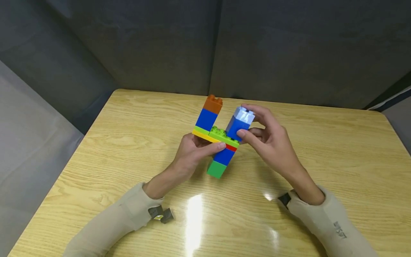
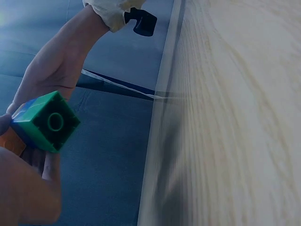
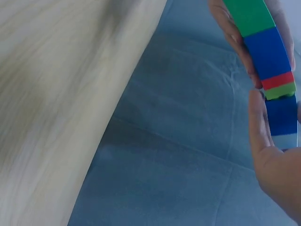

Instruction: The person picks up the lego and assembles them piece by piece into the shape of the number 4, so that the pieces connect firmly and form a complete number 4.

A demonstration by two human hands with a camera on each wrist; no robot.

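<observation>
A toy brick build is held up over the table in the head view. My left hand grips its middle, thumb over the front by a yellow plate and a red plate. Lime plates lie on these. On their left end stands a blue brick topped by an orange brick. Below hang another blue brick and a green brick, its hollow underside showing in the left wrist view. My right hand pinches the right-hand blue brick, which carries a light blue brick.
Beneath both hands spreads a wood-grain table, its far edge just behind the build. Dark fabric hangs beyond that edge. Black clips sit at the sleeve cuffs, close above the tabletop.
</observation>
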